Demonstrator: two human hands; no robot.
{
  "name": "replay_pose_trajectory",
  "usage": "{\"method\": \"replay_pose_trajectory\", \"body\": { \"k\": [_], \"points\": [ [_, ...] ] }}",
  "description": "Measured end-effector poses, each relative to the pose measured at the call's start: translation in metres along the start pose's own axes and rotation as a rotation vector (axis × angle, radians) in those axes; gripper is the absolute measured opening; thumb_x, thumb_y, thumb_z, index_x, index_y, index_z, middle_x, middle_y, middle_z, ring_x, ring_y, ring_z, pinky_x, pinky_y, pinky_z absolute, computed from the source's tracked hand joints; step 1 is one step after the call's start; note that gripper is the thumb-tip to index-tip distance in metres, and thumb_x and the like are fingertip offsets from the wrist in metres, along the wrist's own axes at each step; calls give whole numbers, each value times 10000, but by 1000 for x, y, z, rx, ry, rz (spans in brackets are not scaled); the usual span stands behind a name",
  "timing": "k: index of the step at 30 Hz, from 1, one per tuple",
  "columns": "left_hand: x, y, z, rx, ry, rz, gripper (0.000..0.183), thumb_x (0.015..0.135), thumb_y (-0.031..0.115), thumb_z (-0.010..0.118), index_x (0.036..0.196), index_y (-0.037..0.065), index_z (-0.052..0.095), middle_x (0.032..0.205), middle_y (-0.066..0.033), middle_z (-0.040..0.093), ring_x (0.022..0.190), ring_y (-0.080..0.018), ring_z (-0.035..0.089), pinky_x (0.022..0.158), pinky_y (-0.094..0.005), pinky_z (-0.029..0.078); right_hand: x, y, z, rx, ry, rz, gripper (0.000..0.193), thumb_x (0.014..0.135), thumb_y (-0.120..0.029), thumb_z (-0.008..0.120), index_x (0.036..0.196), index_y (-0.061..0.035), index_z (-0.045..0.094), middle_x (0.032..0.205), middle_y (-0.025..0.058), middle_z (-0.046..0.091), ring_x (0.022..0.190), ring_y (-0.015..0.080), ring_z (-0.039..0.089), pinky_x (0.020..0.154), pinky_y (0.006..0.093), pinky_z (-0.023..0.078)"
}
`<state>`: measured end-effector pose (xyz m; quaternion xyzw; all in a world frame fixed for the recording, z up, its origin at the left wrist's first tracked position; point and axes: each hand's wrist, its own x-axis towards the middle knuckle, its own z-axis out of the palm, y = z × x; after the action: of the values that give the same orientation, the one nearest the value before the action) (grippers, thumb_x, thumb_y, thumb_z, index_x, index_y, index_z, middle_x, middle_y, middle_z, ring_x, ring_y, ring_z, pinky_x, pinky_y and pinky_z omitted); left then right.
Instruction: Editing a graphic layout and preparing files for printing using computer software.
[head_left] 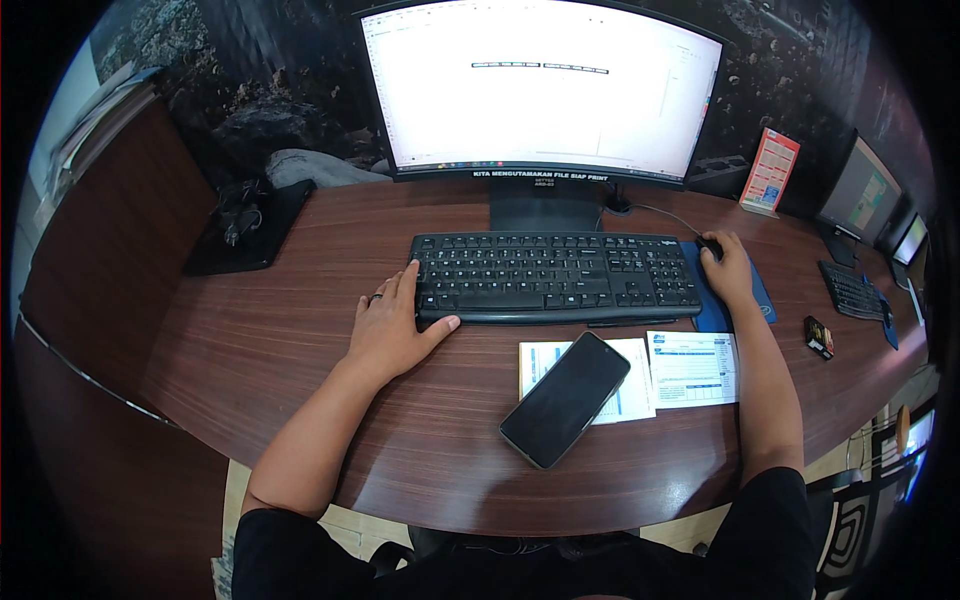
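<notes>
My left hand [388,328] rests at the left end of a black keyboard [555,275], its fingers spread and a ring on one of them. The fingertips touch the keyboard's edge, and the thumb lies along its front. On the other side, my right hand [731,266] is curved over a black computer mouse [710,246], which sits on a blue mouse pad [712,314]. The hand covers part of the mouse. Behind the keyboard stands a large monitor [540,110], with a mostly white page and two thin dark strips on its screen.
A dark smartphone [567,400] lies partly over a printed pad [632,375], beside a printed form [690,370]. At the left, a black flat device [282,235] carries a bundled cable. A small box [819,338], a red desk calendar [770,170] and a second keyboard [852,290] are to the right.
</notes>
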<state>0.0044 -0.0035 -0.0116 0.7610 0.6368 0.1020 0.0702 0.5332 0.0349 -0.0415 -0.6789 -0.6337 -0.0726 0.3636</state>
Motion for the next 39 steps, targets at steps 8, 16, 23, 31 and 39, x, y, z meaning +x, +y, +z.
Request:
{"method": "replay_pose_trajectory", "body": {
  "k": [8, 16, 23, 31, 39],
  "points": [
    [-1, 0, -1, 0, -1, 7, 1011, 887, 616, 664, 1593, 26, 245, 1564, -255, 408, 1463, -400, 387, 1194, -599, 273, 1, 0, 1, 15, 6, -11, 279, 840, -107, 689, 1111, -42, 713, 1173, 149, 663, 1110, 352, 647, 967, 415, 509],
    [-1, 2, -2, 0, -6, -3, 1008, 885, 613, 666, 1596, 35, 245, 1566, -255, 406, 1467, -402, 382, 1199, -592, 268, 1, 4, 2, 20, -8, -36, 291, 834, -107, 697, 1116, -39, 711, 1177, 148, 660, 1108, 358, 647, 969, 421, 507],
    [-1, 2, -3, -3, -3, -4, 987, 900, 604, 652, 1594, 28, 250, 1563, -252, 413, 1462, -400, 391, 1198, -578, 276, -1, -1, 0, 42, 13, -11, 330, 833, -101, 700, 1158, -44, 680, 1195, 150, 655, 1124, 362, 642, 974, 425, 506],
    [0, -3, 1, -18, 17, 14, 931, 938, 562, 634, 1590, 16, 256, 1546, -258, 438, 1428, -410, 434, 1175, -550, 315, -1, -3, -1, 18, 6, -1, 323, 839, -103, 705, 1156, -50, 674, 1199, 150, 648, 1132, 367, 637, 971, 427, 505],
    [-2, 1, -8, -99, 67, 23, 734, 890, 534, 727, 1354, 24, 474, 1196, -249, 672, 1090, -385, 678, 945, -473, 516, -1, 1, 1, 70, 0, -65, 323, 828, -99, 707, 1144, -43, 675, 1182, 147, 646, 1125, 357, 640, 966, 420, 507]
  ]
}}
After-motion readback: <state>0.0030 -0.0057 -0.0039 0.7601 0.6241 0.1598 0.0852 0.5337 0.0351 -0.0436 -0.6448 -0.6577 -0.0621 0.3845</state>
